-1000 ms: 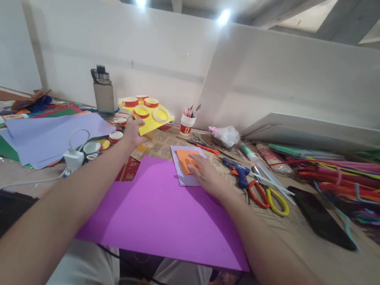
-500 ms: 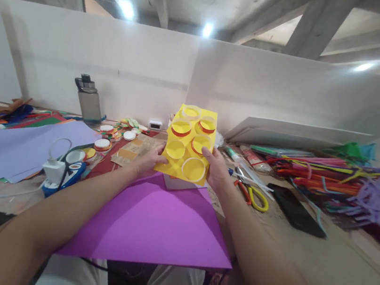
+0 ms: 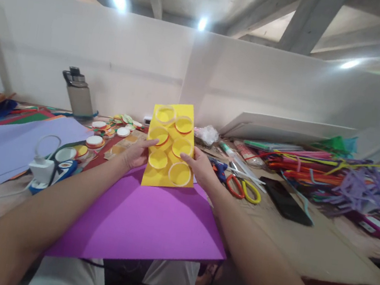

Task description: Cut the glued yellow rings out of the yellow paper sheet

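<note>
Between my two hands a yellow card (image 3: 173,133) is held up, tilted toward me, with several round rings standing on its face. Some rings look white, others show red or orange edges. My left hand (image 3: 139,152) grips the left edge, its thumb lying on the front. On the right edge my right hand (image 3: 201,164) pinches the card, thumb beside a lower ring. The fingers behind the card are hidden. Beneath it a large purple sheet (image 3: 149,227) covers the near part of the table and reaches over its front edge.
To the right lie scissors (image 3: 234,186), a blue glue gun (image 3: 220,169), a black phone (image 3: 286,201) and colourful pipe cleaners (image 3: 300,166). At left are a bottle (image 3: 79,97), lilac paper (image 3: 33,143), a power strip with a white plug (image 3: 42,170) and round lids (image 3: 95,141).
The yellow card has tipped more upright and shifted left in view, both hands still holding it. The whole view has swung a little to the right.
</note>
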Available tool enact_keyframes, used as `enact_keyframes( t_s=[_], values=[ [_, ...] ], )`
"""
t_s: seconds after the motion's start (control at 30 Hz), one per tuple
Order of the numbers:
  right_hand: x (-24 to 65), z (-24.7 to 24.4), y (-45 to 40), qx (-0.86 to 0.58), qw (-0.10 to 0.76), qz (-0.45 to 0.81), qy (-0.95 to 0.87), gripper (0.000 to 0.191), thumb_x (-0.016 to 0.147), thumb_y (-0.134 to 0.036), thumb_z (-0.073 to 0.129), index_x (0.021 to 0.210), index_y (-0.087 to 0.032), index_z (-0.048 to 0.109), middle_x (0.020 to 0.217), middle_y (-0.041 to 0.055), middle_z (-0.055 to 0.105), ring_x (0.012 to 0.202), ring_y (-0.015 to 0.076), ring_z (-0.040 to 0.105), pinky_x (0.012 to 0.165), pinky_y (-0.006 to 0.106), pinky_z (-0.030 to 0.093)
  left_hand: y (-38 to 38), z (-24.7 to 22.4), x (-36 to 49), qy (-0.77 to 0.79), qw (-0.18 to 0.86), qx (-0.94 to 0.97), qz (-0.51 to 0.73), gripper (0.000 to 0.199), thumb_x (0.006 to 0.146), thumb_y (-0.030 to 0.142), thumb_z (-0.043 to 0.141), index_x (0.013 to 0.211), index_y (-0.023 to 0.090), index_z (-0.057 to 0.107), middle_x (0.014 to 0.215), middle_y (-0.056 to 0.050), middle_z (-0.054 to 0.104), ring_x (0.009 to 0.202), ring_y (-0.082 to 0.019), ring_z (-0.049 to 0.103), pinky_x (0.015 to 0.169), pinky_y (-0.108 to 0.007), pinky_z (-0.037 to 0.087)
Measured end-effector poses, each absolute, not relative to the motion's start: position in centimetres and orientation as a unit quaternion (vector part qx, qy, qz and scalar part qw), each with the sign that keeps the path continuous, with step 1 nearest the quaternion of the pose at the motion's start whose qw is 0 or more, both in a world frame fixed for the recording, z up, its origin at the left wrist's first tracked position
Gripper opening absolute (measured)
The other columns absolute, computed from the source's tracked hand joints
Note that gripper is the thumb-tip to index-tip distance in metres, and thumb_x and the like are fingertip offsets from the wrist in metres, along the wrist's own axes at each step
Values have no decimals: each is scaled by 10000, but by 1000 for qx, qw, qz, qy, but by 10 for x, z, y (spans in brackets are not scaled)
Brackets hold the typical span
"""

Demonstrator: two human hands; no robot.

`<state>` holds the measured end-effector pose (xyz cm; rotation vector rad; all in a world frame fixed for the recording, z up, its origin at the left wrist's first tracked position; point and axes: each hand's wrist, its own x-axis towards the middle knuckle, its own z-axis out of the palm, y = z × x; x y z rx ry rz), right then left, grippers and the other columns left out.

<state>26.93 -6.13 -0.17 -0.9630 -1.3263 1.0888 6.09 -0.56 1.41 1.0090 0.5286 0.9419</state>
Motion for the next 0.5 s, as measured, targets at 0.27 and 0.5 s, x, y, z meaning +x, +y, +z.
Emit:
enact_keyframes(
  t_s=[0.27, 0.5],
  values=[
    [286, 20, -56, -572, 510, 271, -582, 225, 913, -390, 509, 1034, -204, 547, 960, 43, 707, 757, 120, 668, 605, 216, 518, 5, 19, 53, 325, 712, 374, 497, 483, 757, 230, 674, 1232, 146, 652, 996, -136, 772, 885, -323, 745, 844, -482, 606],
    [353, 54, -76, -741, 258, 95, -613, 221, 909, -338, 541, 834, -162, 651, 898, 126, 731, 872, 229, 693, 738, 283, 496, 9, 14, 47, 334, 737, 325, 489, 469, 750, 243, 668, 1208, 143, 663, 968, -140, 776, 819, -319, 753, 840, -492, 605]
  ],
)
